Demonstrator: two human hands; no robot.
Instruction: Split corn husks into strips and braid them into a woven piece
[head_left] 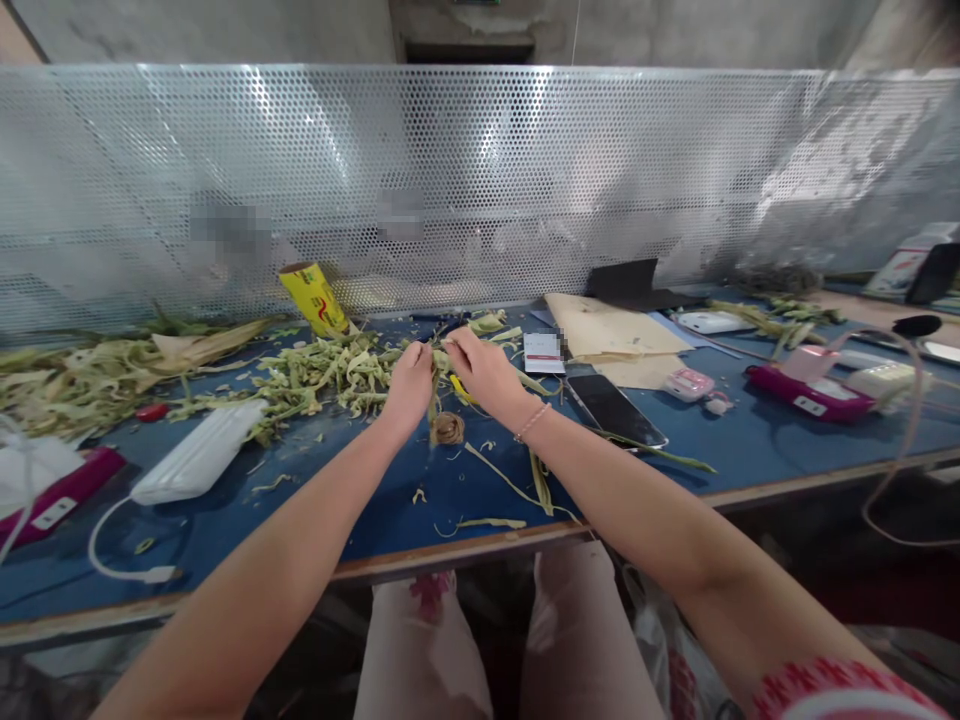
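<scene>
Two hands (411, 385) (486, 372) close together, tan coil (448, 429), plant strips (324, 366)

Left grip (411, 388) curled beside right grip (486, 372)

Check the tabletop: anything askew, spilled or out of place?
Loose scraps litter the blue tabletop near its front edge, apart from the heap of pale green strips, so they look strayed. The yellow tube behind the heap seems to lean, its top tipped left, though the wide view may exaggerate that.
</scene>
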